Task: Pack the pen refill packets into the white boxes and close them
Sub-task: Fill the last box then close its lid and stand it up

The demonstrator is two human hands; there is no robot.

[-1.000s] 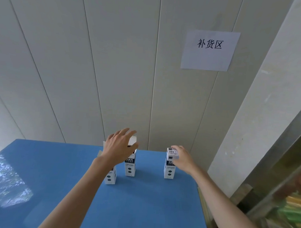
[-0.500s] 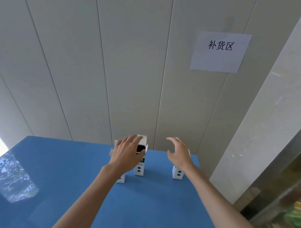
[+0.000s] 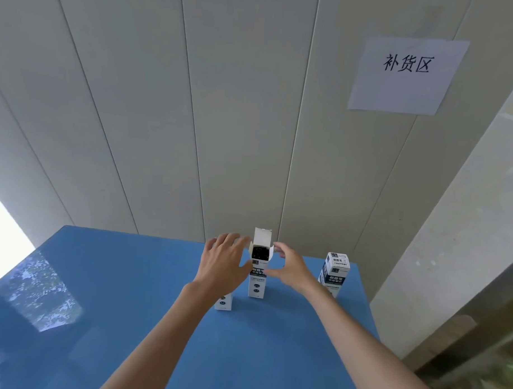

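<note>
Three tall white pen refill boxes stand on the blue table (image 3: 128, 321). The middle box (image 3: 257, 284) has its top flap raised, and dark refills show in its mouth. My left hand (image 3: 223, 266) is at this box's left side with straight fingers, its thumb near the box's front. My right hand (image 3: 290, 268) cups the box's right side; its thumb touches the front and its fingers curve loosely by the side flap. Most of the left box (image 3: 224, 302) is hidden behind my left hand. The right box (image 3: 334, 272) stands closed and apart from both hands.
A panelled wall rises just behind the table, with a paper sign (image 3: 405, 74) on it. The table's right edge lies close to the right box, and a pillar (image 3: 451, 230) stands beyond it. Cluttered shelving (image 3: 490, 362) is at the lower right.
My right hand let go of the right box's top and moved left to the middle box. My left hand shifted to that box's left side. The camera tilted.
</note>
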